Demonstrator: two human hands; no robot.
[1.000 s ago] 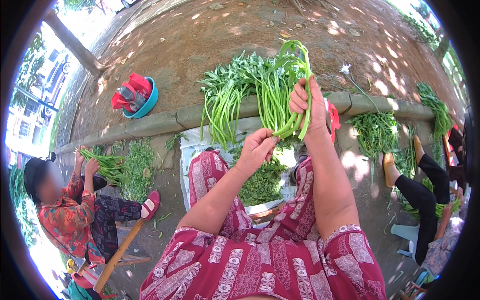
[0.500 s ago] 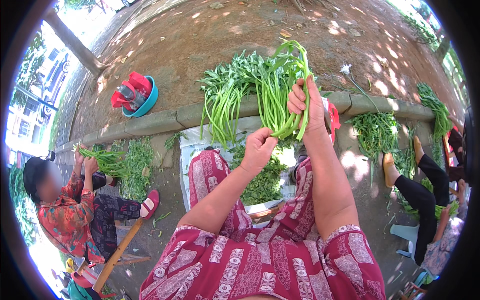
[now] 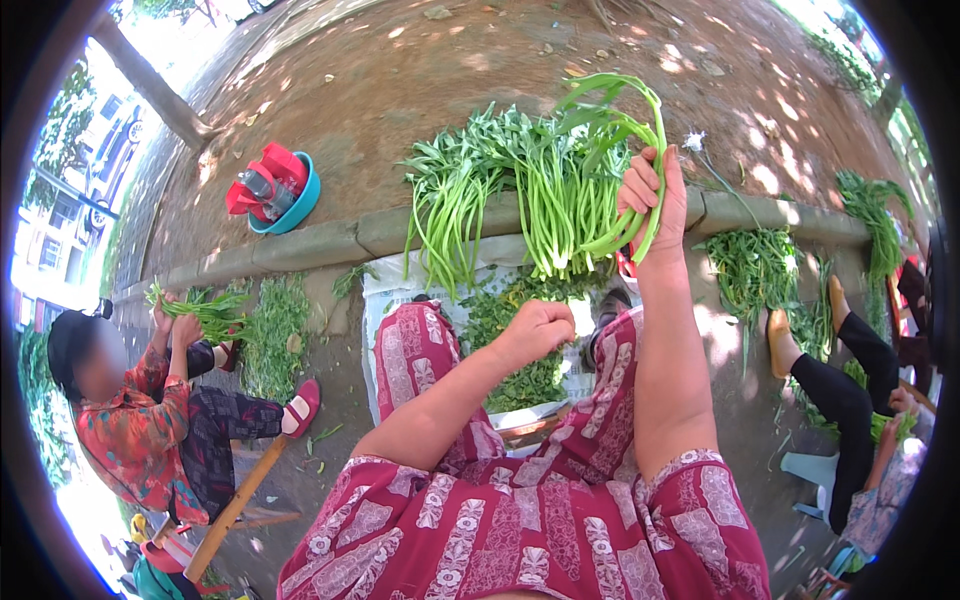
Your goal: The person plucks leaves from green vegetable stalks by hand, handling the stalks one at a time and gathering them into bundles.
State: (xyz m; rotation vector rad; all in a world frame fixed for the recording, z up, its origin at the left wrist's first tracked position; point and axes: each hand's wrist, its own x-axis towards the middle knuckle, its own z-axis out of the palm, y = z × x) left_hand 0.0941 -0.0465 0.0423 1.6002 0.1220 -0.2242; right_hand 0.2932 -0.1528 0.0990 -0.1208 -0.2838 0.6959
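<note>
My right hand (image 3: pixel 655 205) is wrapped round a few long green water spinach stems (image 3: pixel 655 120), raised to the right of the pile, with their leafy tops bent over to the left. My left hand (image 3: pixel 542 328) is closed, knuckles up, lower than the right hand and apart from the stems. Anything inside its fingers is hidden. Past my hands, bunches of water spinach (image 3: pixel 545 215) lie across the stone kerb, leaves on the soil and pale stem ends toward me. Between my knees, plucked leaves (image 3: pixel 525 365) are heaped on a white sheet (image 3: pixel 378 300).
A turquoise basin (image 3: pixel 300 205) holding a red bag and a bottle stands on the soil at left. A co-worker (image 3: pixel 150 420) sits at left holding greens. At right, more greens (image 3: pixel 755 265) lie near another person's shoes. The kerb (image 3: pixel 310 250) crosses the view.
My right hand has shifted right with the water spinach stems. My left hand has come off the stem ends and moved down and slightly right, so the hands are farther apart.
</note>
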